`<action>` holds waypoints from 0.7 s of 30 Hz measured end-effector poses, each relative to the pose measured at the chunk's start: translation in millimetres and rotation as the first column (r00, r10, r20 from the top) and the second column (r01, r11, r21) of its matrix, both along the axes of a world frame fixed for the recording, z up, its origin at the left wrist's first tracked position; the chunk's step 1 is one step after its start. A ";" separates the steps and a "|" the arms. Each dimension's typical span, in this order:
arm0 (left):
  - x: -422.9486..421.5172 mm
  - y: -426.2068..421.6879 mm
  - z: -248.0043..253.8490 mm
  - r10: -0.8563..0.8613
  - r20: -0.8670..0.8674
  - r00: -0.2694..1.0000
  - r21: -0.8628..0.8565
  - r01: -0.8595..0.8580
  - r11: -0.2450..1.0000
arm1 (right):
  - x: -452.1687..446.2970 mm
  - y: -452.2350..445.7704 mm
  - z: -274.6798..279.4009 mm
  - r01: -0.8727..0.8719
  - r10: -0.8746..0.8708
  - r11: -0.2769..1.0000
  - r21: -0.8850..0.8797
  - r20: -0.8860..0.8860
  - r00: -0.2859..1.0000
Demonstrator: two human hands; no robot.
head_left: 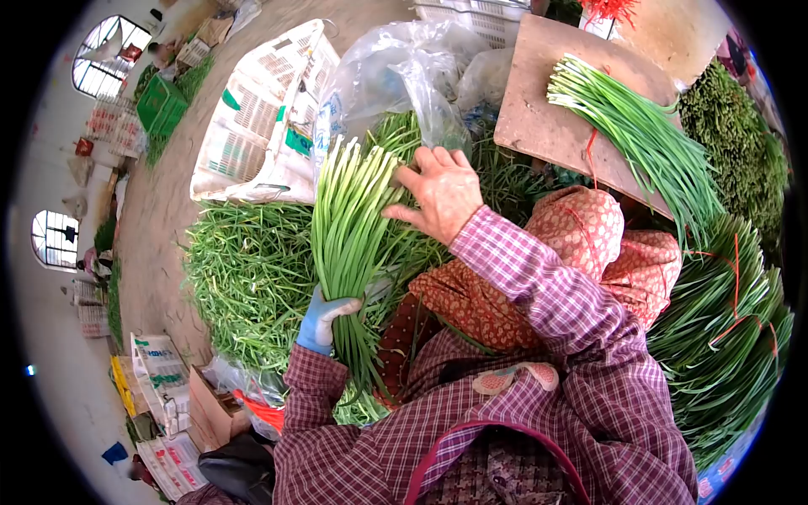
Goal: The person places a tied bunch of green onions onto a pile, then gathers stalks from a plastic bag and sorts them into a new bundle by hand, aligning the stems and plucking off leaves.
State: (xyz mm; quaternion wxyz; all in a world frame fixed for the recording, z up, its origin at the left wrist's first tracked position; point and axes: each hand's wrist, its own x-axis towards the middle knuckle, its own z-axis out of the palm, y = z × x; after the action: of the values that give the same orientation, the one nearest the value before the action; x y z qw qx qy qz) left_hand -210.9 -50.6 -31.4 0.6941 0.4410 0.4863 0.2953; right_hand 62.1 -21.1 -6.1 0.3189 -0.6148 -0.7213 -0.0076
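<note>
My left hand (326, 322), in a blue and white glove, is wrapped round the lower part of a bunch of green stalks (347, 227). The pale stalk ends point up and the leaves hang below the glove. Bare and curled, my right hand (438, 192) is beside the upper right of the bunch, thumb and fingertips near the pale ends. What its fingers hold, if anything, is hidden. Another bunch (635, 126) lies on a brown board (526, 114) at the upper right, with a red tie beside it.
Loose greens (248, 282) are heaped at my left. A white crate (244, 126) and a clear plastic bag (370, 71) stand beyond them. Tied bundles (715, 362) lie at my right. A green crate (160, 107) and cartons (217, 408) are farther left.
</note>
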 end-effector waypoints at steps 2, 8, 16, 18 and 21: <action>-7.2 1.3 -8.5 0.003 0.011 1.000 -0.019 -0.003 1.000 | -2.2 2.9 -6.4 0.006 -0.006 1.000 -0.005 -0.002 1.000; -18.3 1.7 -24.9 0.012 0.313 0.950 -0.159 0.040 0.986 | -5.8 8.0 -4.5 0.009 -0.008 0.998 0.065 -0.017 1.000; -13.9 -0.3 -26.3 -0.032 0.234 0.972 -0.112 0.060 0.992 | -2.5 3.3 12.9 -0.022 0.031 0.957 0.289 -0.026 0.999; -12.4 -1.0 -25.4 -0.023 0.240 0.970 -0.124 0.054 0.991 | -3.3 5.8 14.7 -0.057 0.094 0.925 0.375 -0.082 0.992; -7.2 -2.8 -20.1 -0.029 0.181 0.983 -0.103 0.048 0.993 | -8.0 7.5 6.0 -0.059 0.065 0.976 0.211 -0.019 0.998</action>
State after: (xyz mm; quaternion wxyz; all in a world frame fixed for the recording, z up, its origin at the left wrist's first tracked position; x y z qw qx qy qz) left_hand -218.1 -53.4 -51.5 0.7633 0.3842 0.4284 0.2936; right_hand 54.0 -13.6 0.0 0.3915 -0.5549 -0.7311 -0.0660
